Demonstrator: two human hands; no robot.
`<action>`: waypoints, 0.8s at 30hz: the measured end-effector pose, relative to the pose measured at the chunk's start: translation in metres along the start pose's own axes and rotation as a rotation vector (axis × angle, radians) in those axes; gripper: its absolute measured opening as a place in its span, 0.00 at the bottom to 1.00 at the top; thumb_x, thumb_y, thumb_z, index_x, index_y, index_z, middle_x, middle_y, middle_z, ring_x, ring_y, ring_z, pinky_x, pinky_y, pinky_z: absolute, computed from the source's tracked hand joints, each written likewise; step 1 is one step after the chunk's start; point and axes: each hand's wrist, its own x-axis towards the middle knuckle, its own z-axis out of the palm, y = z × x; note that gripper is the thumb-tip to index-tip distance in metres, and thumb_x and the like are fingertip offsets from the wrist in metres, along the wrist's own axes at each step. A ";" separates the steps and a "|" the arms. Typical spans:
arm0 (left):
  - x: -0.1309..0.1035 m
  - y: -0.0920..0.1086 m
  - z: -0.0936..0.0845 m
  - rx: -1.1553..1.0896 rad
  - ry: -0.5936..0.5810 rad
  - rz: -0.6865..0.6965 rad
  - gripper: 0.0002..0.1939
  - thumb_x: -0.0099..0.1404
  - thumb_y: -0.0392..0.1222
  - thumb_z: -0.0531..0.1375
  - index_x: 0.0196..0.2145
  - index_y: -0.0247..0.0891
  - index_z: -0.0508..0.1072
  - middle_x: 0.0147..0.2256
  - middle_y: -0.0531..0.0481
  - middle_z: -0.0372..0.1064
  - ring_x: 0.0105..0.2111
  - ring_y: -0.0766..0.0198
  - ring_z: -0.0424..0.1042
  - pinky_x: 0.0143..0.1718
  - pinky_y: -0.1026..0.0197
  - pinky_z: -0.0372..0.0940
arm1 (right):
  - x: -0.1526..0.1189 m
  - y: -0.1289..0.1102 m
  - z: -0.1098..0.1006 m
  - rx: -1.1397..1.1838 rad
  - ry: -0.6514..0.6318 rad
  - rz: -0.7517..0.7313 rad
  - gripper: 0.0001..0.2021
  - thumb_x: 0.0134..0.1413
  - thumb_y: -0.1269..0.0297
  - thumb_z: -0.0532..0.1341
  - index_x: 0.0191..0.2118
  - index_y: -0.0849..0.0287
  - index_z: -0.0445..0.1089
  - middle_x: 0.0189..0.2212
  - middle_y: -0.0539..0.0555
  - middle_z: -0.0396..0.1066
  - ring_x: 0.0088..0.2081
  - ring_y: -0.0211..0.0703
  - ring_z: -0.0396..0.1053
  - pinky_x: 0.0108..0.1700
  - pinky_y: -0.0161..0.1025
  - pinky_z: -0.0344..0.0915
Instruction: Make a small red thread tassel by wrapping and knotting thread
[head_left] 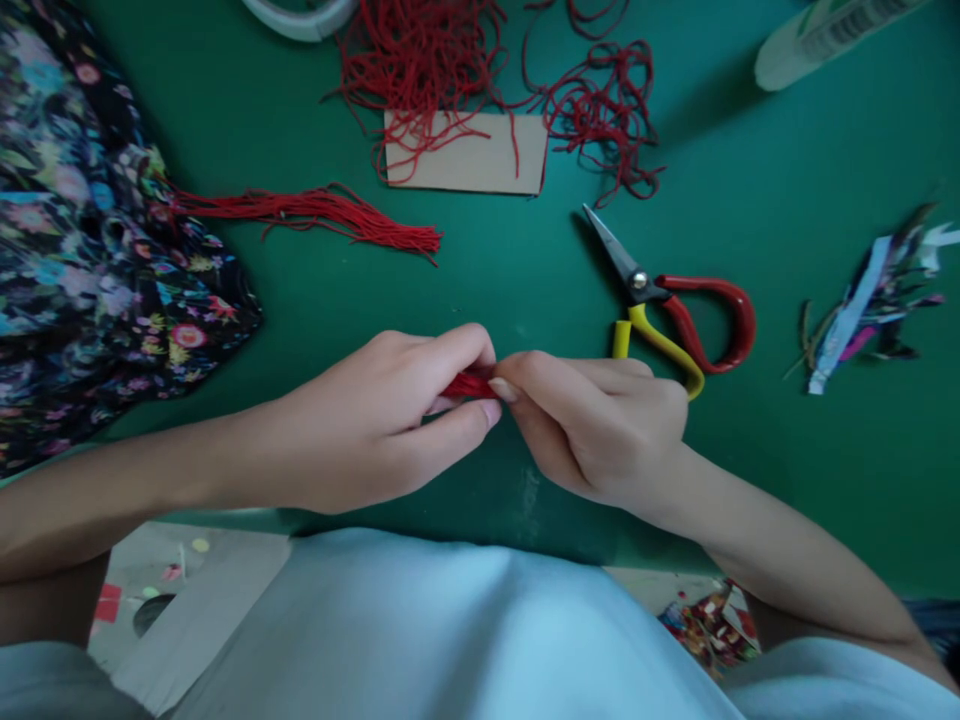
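Observation:
A small bundle of red cord point(470, 385) shows between my two hands, close to the table's near edge. My left hand point(405, 405) is closed round it, thumb and fingers gripping from the left. From the right, my right hand point(600, 415) pinches the bundle's end between thumb and forefinger. Most of the bundle is hidden inside the fingers. Just beyond my right hand lie scissors point(637, 285) with one red and one yellow handle, blades pointing away to the upper left. Another length of bunched red cords point(322, 212) stretches across the table beyond my left hand.
Tangled red cord point(427, 60) heaps at the back, partly over a cardboard piece point(465, 150). A smaller cord tangle point(607, 110) sits beside it. Floral fabric point(97, 240) covers the left. Fabric scraps point(855, 315), a glue-like tube point(817, 45) and a white ring point(304, 20) lie around.

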 end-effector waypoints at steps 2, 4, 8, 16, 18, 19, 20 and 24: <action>0.001 -0.001 0.001 0.030 0.009 0.020 0.08 0.70 0.39 0.52 0.31 0.40 0.63 0.21 0.60 0.60 0.20 0.72 0.57 0.22 0.66 0.52 | 0.000 0.000 0.000 -0.002 0.001 0.003 0.10 0.61 0.76 0.55 0.29 0.57 0.62 0.19 0.43 0.61 0.20 0.28 0.53 0.23 0.27 0.53; 0.002 -0.002 0.001 0.060 0.009 0.037 0.11 0.71 0.40 0.51 0.28 0.39 0.61 0.22 0.59 0.60 0.20 0.72 0.57 0.23 0.66 0.52 | 0.000 0.000 0.000 0.000 0.008 0.004 0.10 0.61 0.76 0.55 0.30 0.57 0.62 0.19 0.42 0.61 0.19 0.28 0.53 0.23 0.27 0.54; 0.004 -0.004 0.000 0.113 -0.017 0.062 0.15 0.72 0.40 0.50 0.26 0.39 0.58 0.21 0.58 0.59 0.21 0.72 0.57 0.23 0.66 0.51 | 0.000 0.001 0.001 -0.009 0.011 0.003 0.10 0.62 0.76 0.54 0.30 0.57 0.62 0.19 0.43 0.62 0.19 0.28 0.55 0.22 0.28 0.54; 0.006 -0.009 -0.002 0.190 -0.032 0.147 0.14 0.73 0.39 0.48 0.29 0.38 0.65 0.26 0.55 0.68 0.27 0.69 0.68 0.30 0.66 0.59 | 0.000 0.004 0.002 0.018 0.016 -0.003 0.09 0.61 0.77 0.55 0.30 0.58 0.63 0.19 0.43 0.63 0.19 0.27 0.57 0.22 0.27 0.54; 0.007 -0.011 -0.002 0.188 -0.021 0.165 0.14 0.73 0.38 0.48 0.30 0.38 0.66 0.27 0.54 0.70 0.27 0.69 0.69 0.31 0.66 0.60 | 0.000 0.004 0.001 0.007 0.017 -0.001 0.09 0.61 0.76 0.55 0.30 0.57 0.63 0.19 0.43 0.63 0.19 0.27 0.57 0.22 0.27 0.54; 0.007 -0.011 -0.002 0.192 -0.010 0.177 0.14 0.72 0.38 0.48 0.29 0.38 0.66 0.26 0.55 0.69 0.27 0.69 0.68 0.30 0.66 0.59 | 0.000 0.004 0.001 -0.002 0.020 0.000 0.09 0.62 0.75 0.55 0.30 0.57 0.63 0.19 0.43 0.63 0.19 0.27 0.57 0.22 0.27 0.54; 0.008 -0.012 -0.002 0.200 0.005 0.192 0.14 0.72 0.38 0.48 0.29 0.38 0.66 0.25 0.55 0.69 0.26 0.69 0.67 0.30 0.66 0.59 | 0.000 0.004 0.001 -0.013 0.025 0.002 0.09 0.62 0.74 0.55 0.30 0.57 0.63 0.18 0.43 0.63 0.19 0.27 0.56 0.22 0.28 0.54; 0.010 -0.015 -0.002 0.264 0.064 0.272 0.15 0.70 0.36 0.48 0.25 0.38 0.63 0.22 0.55 0.64 0.22 0.69 0.62 0.27 0.66 0.56 | 0.001 0.006 0.000 -0.043 0.007 0.004 0.11 0.65 0.72 0.54 0.29 0.57 0.64 0.18 0.44 0.64 0.18 0.27 0.57 0.22 0.28 0.56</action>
